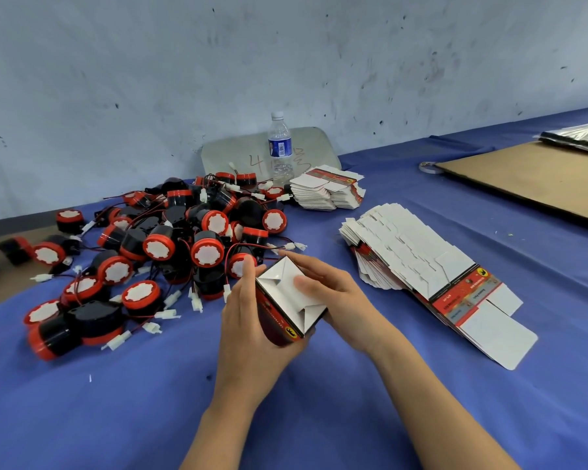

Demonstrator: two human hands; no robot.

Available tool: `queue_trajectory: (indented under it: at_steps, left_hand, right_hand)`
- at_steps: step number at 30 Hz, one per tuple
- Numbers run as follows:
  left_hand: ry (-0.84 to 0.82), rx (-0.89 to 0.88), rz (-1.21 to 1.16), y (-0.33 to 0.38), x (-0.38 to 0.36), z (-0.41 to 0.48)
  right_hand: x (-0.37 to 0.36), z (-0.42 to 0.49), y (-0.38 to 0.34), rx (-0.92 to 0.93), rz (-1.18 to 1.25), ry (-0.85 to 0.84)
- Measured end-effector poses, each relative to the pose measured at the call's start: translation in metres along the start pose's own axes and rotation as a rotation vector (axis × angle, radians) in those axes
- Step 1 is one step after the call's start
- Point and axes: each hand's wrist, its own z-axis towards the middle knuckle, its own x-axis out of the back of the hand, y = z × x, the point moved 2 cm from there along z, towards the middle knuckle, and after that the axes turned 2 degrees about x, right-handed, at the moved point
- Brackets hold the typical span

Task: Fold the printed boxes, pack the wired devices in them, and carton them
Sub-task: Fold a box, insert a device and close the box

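I see both hands up over the blue cloth-covered table [116, 401], centre of view. They hold one small red-and-black printed box [276, 318] of card between them, raised off the cloth.

L hand [248, 337] grips the printed box from the left & underneath, palm against its red side, thumb up along the near-left edge. R hand [343, 300] holds it from the right, thumb flat on the white end flaps [280, 276] & fingers curled round the far corner. So both hands are clamped on the same box. The flaps are folded in & overlap; can't tell if they're fully locked.

Left of the hands is a big heap of round black-and-red wired devices [170, 245] w/ white faces, thin red/black leads & white plug ends. It spills toward the table's left edge.

Right of the hands lies a fanned stack of flat box blanks [421, 266], white insides up, red print showing on the near ones. A 2nd, smaller stack of blanks [330, 191] sits at the back, just beside the heap.

Behind that a clear plastic water bottle [280, 150] w/ blue label stands upright in front of a grey card sheet [231, 154] that leans on the wall.

Far right, a flat brown cardboard sheet [530, 178] lies on the cloth, w/ a pile of silvery plastic bags [577, 135] at its far end.
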Motion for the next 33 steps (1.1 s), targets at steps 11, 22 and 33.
queue_trajectory:
  at_steps: [11, 22, 33]
  left_hand:
    - [-0.033, 0.015, -0.022, 0.002, 0.001, 0.001]
    - [-0.110, 0.147, -0.176, -0.011, 0.002, 0.000]
    - [-0.204, 0.235, -0.118, -0.012, -0.002, 0.000]
  right_hand:
    - [0.004, 0.001, -0.002, 0.059, -0.109, 0.042]
    - [0.013, 0.001, -0.004, -0.158, 0.243, -0.065]
    - [0.013, -0.005, -0.009, -0.106, -0.064, -0.202]
